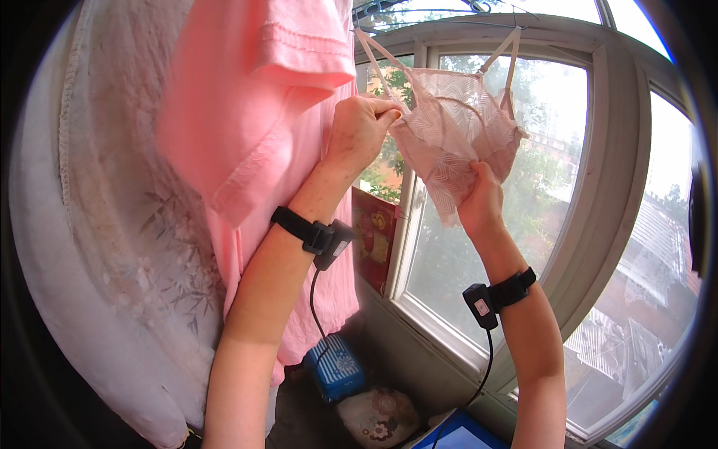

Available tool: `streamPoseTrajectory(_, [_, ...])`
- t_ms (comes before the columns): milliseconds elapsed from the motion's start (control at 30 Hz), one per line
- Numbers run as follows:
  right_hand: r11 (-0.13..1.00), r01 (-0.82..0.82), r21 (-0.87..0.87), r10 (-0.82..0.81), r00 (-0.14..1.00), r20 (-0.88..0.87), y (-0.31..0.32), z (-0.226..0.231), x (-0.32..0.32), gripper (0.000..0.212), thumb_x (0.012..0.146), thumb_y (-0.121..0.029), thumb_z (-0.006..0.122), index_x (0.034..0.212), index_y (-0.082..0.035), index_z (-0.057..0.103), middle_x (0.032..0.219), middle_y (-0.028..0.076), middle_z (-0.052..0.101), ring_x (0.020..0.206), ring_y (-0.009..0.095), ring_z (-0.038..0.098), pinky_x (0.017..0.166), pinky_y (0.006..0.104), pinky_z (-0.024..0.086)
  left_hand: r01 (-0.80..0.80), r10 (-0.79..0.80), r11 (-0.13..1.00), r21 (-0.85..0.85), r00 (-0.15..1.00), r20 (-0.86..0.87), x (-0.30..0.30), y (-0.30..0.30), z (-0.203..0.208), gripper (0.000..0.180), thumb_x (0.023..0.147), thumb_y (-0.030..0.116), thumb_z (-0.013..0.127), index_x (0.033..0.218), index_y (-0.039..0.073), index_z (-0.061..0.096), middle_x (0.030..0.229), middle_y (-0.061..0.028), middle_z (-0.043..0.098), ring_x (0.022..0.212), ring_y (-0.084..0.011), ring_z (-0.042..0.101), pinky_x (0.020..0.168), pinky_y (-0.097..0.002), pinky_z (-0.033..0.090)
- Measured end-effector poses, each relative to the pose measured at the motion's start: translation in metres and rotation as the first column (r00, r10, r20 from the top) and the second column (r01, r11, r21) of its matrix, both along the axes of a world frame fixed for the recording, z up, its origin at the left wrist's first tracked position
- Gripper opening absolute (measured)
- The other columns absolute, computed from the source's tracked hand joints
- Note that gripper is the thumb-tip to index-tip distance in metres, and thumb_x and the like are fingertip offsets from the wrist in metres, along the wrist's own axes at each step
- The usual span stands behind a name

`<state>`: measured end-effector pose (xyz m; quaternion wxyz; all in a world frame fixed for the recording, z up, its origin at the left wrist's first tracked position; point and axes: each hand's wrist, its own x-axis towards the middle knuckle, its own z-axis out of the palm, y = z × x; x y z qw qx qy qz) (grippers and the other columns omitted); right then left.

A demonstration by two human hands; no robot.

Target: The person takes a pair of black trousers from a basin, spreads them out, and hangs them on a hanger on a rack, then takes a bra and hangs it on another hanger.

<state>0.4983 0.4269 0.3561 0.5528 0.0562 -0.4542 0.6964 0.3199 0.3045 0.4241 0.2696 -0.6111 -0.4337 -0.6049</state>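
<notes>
A pale pink lace bra (445,112) hangs by its straps from a thin hanger (437,28) in front of the window. My left hand (360,129) pinches the bra's left edge just below a strap, thumb and fingers pressed together. Lower down, my right hand (482,198) grips the bottom part of the lace, with the thumb on the near side. Close beside my left forearm hangs a pink shirt (258,142), partly covered by that arm. Each wrist wears a black strap with a small box and a cable.
A pale flower-patterned cloth (127,247) hangs along the left. Window frames (609,150) curve around the right side. Below are a blue-and-white box (334,367), a flowered cushion-like item (379,417) and a blue-edged item (460,434). A red panel (374,236) stands by the window.
</notes>
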Motion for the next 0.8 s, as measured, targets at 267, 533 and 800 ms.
streamPoseTrajectory(267, [1.0,-0.024,-0.004,0.024,1.0,0.003,-0.011,0.0,0.001,0.027,0.094,-0.012,0.042,0.109,0.006,0.054,0.108,0.015,0.061,0.101,0.025,0.061,0.09,0.0395,0.05,0.02,-0.02,1.0,-0.008,1.0,-0.005,0.006,-0.003,-0.007,0.016,0.084,0.009,0.069,0.098,0.002,0.073,0.081,-0.0067,0.067,0.064,-0.0118,0.061,0.056,-0.0248,0.049])
streamPoseTrajectory(533, [0.998,-0.059,0.036,0.059,0.998,0.005,-0.004,-0.003,-0.004,0.023,0.094,-0.013,0.041,0.107,0.003,0.053,0.106,0.014,0.063,0.101,0.025,0.062,0.09,0.0391,0.051,-0.233,0.235,0.972,0.036,0.964,-0.122,0.008,0.002,-0.006,0.016,0.079,0.009,0.067,0.093,0.002,0.071,0.085,-0.0155,0.068,0.08,-0.0349,0.064,0.072,-0.0376,0.051])
streamPoseTrajectory(800, [0.999,-0.05,0.008,0.05,0.998,-0.028,-0.012,0.0,-0.002,0.023,0.093,-0.013,0.042,0.105,0.003,0.054,0.105,0.014,0.064,0.101,0.027,0.063,0.091,0.0402,0.051,0.184,-0.162,0.982,-0.032,0.923,0.348,-0.009,0.006,-0.004,0.018,0.091,0.01,0.061,0.09,-0.006,0.07,0.072,-0.0042,0.066,0.061,-0.0079,0.06,0.047,-0.0209,0.049])
